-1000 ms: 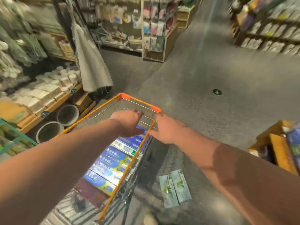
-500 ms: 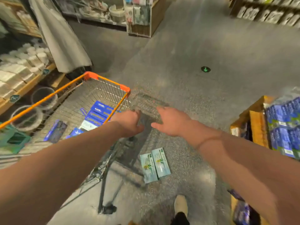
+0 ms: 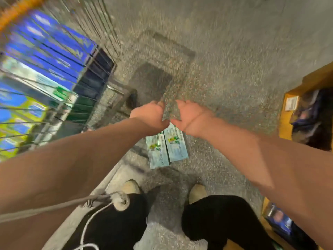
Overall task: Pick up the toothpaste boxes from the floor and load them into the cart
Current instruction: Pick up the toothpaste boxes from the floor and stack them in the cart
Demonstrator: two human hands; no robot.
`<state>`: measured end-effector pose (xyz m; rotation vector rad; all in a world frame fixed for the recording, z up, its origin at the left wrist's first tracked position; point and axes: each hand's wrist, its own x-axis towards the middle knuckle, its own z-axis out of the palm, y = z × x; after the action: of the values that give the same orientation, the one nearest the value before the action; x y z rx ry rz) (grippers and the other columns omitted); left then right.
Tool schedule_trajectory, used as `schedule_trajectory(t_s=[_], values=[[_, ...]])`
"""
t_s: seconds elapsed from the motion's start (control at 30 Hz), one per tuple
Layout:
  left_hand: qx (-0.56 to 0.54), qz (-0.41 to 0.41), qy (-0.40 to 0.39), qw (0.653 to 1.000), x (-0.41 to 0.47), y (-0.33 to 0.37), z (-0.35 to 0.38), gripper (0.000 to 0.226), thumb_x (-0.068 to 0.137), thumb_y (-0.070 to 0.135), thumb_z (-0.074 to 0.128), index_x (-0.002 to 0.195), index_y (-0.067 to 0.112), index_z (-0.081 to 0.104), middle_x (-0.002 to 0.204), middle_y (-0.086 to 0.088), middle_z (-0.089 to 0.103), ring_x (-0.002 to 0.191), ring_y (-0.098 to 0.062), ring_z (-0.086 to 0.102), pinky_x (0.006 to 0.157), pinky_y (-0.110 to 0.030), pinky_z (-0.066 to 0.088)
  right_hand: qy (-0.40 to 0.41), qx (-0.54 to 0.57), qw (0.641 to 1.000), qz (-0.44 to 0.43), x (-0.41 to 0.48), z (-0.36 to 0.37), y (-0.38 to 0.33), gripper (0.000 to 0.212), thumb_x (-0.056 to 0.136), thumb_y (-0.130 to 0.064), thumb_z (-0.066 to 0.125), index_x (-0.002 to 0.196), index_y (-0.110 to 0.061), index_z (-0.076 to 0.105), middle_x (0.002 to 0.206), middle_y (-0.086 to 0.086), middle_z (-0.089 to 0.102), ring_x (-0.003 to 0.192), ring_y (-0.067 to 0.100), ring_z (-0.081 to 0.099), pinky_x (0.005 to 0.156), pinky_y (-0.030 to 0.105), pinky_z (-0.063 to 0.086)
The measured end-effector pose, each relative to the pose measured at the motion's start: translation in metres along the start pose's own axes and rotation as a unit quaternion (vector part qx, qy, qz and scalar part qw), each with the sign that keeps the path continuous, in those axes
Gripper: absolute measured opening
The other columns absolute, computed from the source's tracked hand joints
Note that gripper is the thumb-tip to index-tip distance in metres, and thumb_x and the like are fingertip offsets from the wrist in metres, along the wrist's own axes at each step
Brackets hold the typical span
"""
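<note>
Two pale green toothpaste boxes [image 3: 166,147] lie side by side on the speckled grey floor, straight in front of my feet. My left hand [image 3: 153,114] and my right hand [image 3: 191,116] hover just above the boxes' far ends, fingers spread and relaxed, holding nothing. Their far ends are hidden under my hands. The wire cart [image 3: 59,74] with its orange rim stands at the left, blurred, with several blue and green toothpaste boxes [image 3: 45,56] lying inside it.
A wooden display shelf [image 3: 306,98] with dark packets stands at the right edge. My shoes [image 3: 197,193] and dark trousers fill the bottom of the view. A grey cord hangs across the lower left. Bare floor stretches beyond the hands.
The view has tilted sharply down. Both hands have come away from the cart and dropped to just over the two boxes on the floor. The cart now lies further left.
</note>
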<state>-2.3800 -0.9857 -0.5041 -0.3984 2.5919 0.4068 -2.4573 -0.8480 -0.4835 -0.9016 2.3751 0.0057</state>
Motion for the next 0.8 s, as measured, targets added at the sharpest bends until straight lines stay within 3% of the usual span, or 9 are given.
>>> schedule_trajectory(t_s=[0.13, 0.3, 0.4, 0.57, 0.7, 0.8], values=[[-0.047, -0.024, -0.004, 0.999, 0.071, -0.032, 0.097, 0.059, 0.095, 0.050, 0.054, 0.139, 0.013, 0.043, 0.130, -0.012, 0.055, 0.117, -0.033, 0.057, 0.086, -0.041, 0.048, -0.022, 0.001, 0.999, 0.048, 0.069, 0.107, 0.020, 0.063, 0.100, -0.051, 0.048, 0.147, -0.012, 0.034, 0.140, 0.014, 0.049, 0.128, 0.032, 0.051, 0.098, 0.041, 0.047], [-0.132, -0.126, -0.020, 0.983, 0.133, -0.065, 0.234, 0.058, 0.094, 0.048, 0.057, 0.135, 0.010, 0.049, 0.127, -0.013, 0.058, 0.114, -0.035, 0.060, 0.091, -0.043, 0.053, -0.033, 0.007, 0.996, 0.082, 0.146, 0.229, 0.048, 0.063, 0.099, -0.050, 0.050, 0.146, -0.013, 0.034, 0.138, 0.014, 0.050, 0.125, 0.033, 0.052, 0.095, 0.040, 0.047], [-0.130, -0.155, -0.031, 0.979, 0.160, -0.080, 0.295, 0.055, 0.094, 0.044, 0.058, 0.136, 0.011, 0.046, 0.119, -0.009, 0.057, 0.111, -0.033, 0.060, 0.084, -0.040, 0.052, -0.022, 0.007, 0.995, 0.093, 0.183, 0.281, 0.063, 0.058, 0.099, -0.049, 0.052, 0.141, -0.011, 0.038, 0.136, 0.015, 0.050, 0.123, 0.033, 0.053, 0.093, 0.039, 0.047], [-0.167, -0.190, 0.001, 0.967, 0.191, -0.095, 0.359, 0.063, 0.091, 0.045, 0.063, 0.137, 0.010, 0.039, 0.133, -0.011, 0.045, 0.117, -0.031, 0.053, 0.092, -0.046, 0.050, -0.010, 0.048, 0.989, 0.136, 0.226, 0.344, 0.081, 0.058, 0.096, -0.048, 0.056, 0.140, -0.013, 0.040, 0.131, 0.012, 0.053, 0.119, 0.033, 0.055, 0.096, 0.045, 0.050], [-0.217, -0.243, 0.019, 0.945, 0.197, -0.092, 0.389, 0.084, 0.083, 0.053, 0.072, 0.141, 0.011, 0.028, 0.126, -0.009, 0.039, 0.113, -0.027, 0.048, 0.080, -0.041, 0.044, -0.018, 0.085, 0.981, 0.176, 0.232, 0.385, 0.089, 0.071, 0.093, -0.045, 0.064, 0.146, -0.008, 0.034, 0.138, 0.015, 0.046, 0.126, 0.032, 0.049, 0.105, 0.043, 0.046], [-0.242, -0.268, 0.010, 0.932, 0.195, -0.087, 0.408, 0.114, 0.077, 0.054, 0.080, 0.155, 0.013, 0.008, 0.139, -0.012, 0.033, 0.126, -0.032, 0.045, 0.093, -0.045, 0.046, -0.011, 0.121, 0.971, 0.207, 0.233, 0.404, 0.091, 0.095, 0.083, -0.046, 0.074, 0.154, -0.010, 0.022, 0.149, 0.018, 0.034, 0.134, 0.035, 0.041, 0.112, 0.047, 0.041]])
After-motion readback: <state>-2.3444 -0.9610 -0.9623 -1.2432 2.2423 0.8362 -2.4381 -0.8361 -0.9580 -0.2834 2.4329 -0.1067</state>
